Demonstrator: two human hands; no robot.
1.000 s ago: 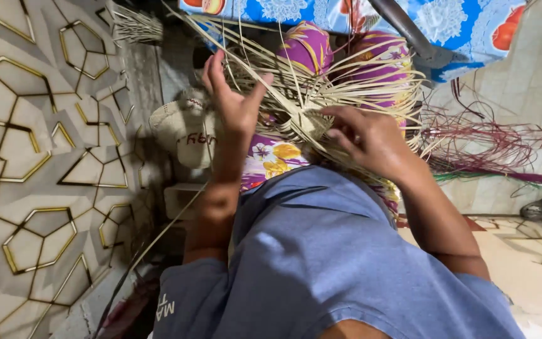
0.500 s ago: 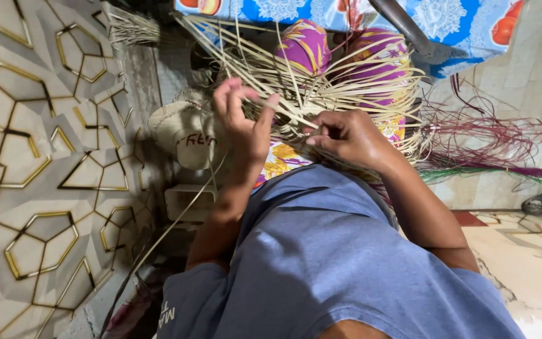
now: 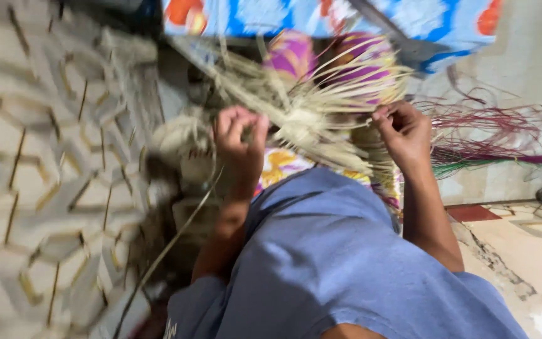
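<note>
Against hexagon-patterned wall, both hands' fingers pinch pale, splayed straw weave.

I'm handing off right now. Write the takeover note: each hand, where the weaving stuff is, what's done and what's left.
Left hand: fingers curled on pale straw strands at the left edge of the woven piece; one long strand trails down from it.
Right hand: pinching strands at the piece's right edge.
Woven piece: held up over the lap, centre plaited, many loose ends fanning outward.
Dyed strands, purple and green: lying to the right, untouched.
Done: a woven centre exists.
Left: the loose ends are not yet worked in. The picture is blurred, so the exact grip is unclear.
</note>
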